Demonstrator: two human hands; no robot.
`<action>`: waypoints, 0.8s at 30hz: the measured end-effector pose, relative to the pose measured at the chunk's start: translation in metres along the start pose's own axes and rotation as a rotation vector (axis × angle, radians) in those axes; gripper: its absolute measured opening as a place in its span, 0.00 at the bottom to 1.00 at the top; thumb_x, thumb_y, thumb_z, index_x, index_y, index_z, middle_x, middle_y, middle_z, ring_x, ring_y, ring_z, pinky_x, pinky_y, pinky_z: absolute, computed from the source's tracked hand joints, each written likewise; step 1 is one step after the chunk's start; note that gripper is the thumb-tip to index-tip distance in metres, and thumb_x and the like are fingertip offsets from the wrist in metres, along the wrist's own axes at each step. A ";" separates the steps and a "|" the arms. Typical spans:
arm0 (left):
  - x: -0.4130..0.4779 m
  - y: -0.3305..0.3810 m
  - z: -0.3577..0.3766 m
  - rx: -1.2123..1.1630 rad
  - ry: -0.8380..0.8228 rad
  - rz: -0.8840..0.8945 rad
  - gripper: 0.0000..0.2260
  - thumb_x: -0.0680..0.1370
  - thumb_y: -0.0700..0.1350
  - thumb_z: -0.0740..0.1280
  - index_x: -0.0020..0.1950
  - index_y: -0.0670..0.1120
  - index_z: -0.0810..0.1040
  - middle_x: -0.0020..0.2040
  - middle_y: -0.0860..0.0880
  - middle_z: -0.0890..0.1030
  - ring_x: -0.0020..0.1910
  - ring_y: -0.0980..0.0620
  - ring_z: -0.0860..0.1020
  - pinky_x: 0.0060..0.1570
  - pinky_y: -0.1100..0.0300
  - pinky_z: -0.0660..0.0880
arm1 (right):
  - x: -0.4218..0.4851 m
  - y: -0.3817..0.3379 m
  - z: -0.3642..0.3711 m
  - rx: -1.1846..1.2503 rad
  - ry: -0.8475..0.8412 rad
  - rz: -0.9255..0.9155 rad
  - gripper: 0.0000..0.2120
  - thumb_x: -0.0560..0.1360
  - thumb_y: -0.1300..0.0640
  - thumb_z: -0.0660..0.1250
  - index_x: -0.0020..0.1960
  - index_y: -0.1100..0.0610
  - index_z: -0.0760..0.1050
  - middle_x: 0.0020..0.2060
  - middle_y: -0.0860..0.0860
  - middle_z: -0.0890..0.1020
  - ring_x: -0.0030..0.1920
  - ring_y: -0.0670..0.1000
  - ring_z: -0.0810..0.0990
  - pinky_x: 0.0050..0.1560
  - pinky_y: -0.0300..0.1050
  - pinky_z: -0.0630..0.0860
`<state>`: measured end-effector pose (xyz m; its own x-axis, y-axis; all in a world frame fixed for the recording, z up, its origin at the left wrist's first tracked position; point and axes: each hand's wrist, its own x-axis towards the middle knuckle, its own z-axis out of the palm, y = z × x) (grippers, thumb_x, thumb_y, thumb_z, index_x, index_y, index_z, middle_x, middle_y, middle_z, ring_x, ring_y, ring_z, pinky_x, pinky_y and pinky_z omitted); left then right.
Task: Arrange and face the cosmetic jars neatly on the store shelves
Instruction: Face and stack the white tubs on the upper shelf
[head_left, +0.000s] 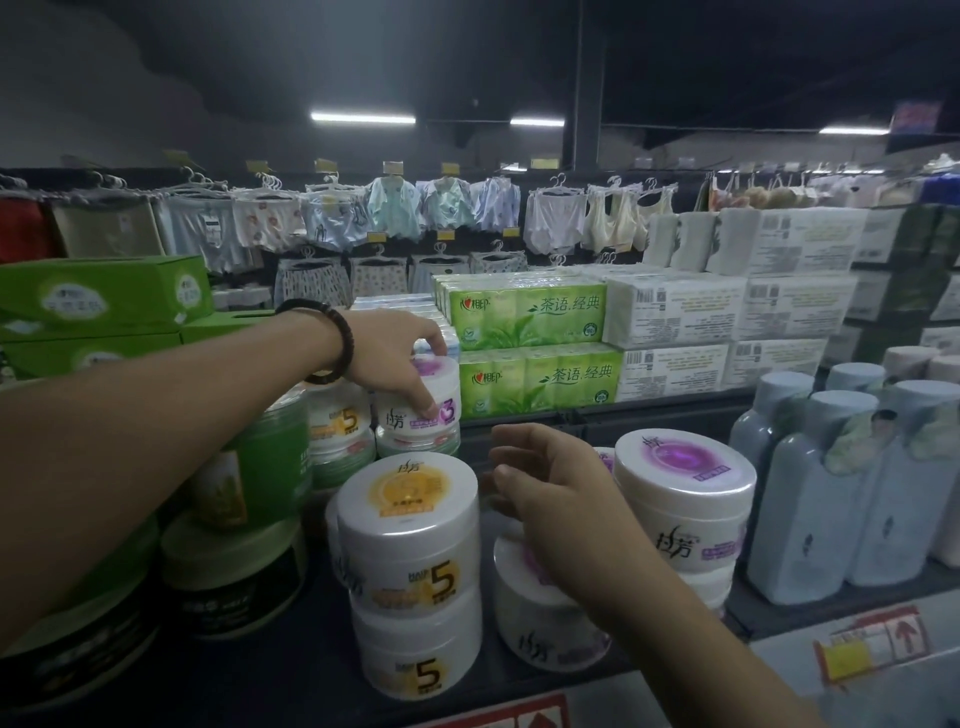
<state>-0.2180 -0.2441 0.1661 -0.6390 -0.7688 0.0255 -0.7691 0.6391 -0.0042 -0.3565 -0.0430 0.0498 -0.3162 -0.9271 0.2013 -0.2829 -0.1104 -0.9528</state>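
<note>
White cosmetic jars stand stacked on a dark shelf (291, 670). My left hand (395, 358), a dark bead bracelet on its wrist, grips a purple-label jar (441, 400) marked 3 at the back, on top of another jar. My right hand (550, 483) hovers with relaxed fingers above a lower purple-lid jar (524, 623), holding nothing. A stack of two yellow-label jars (410, 540) marked 5 stands at the front middle. A taller purple-lid jar (685, 499) stands on another jar to the right of my right hand.
Green and black jars (234, 571) fill the left side. Pale blue bottles (821, 493) line the right. Green tissue packs (535, 364) and white packs (727, 306) sit behind the shelf. Clothes hang on a far rack (395, 213).
</note>
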 end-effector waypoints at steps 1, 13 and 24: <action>0.000 -0.001 0.000 0.001 0.000 -0.001 0.32 0.70 0.60 0.81 0.69 0.59 0.71 0.58 0.54 0.79 0.52 0.50 0.82 0.55 0.50 0.82 | -0.001 0.000 0.000 0.001 0.000 -0.001 0.16 0.85 0.62 0.66 0.70 0.49 0.78 0.61 0.47 0.84 0.60 0.48 0.85 0.64 0.52 0.84; -0.012 0.011 -0.015 -0.017 0.040 0.051 0.31 0.70 0.59 0.81 0.67 0.55 0.72 0.51 0.58 0.77 0.47 0.57 0.78 0.50 0.54 0.77 | -0.008 -0.010 0.001 -0.027 0.024 -0.039 0.18 0.84 0.60 0.68 0.72 0.48 0.77 0.55 0.37 0.82 0.59 0.39 0.81 0.64 0.43 0.79; -0.027 0.042 -0.023 -0.067 0.068 0.175 0.31 0.66 0.64 0.82 0.63 0.58 0.74 0.54 0.55 0.81 0.48 0.55 0.80 0.44 0.58 0.74 | -0.025 -0.009 0.003 0.027 0.046 -0.108 0.15 0.82 0.57 0.70 0.63 0.40 0.78 0.50 0.30 0.85 0.57 0.32 0.81 0.61 0.40 0.78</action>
<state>-0.2325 -0.1957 0.1878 -0.7589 -0.6439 0.0978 -0.6422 0.7648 0.0524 -0.3436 -0.0200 0.0524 -0.3269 -0.8919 0.3123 -0.2933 -0.2184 -0.9307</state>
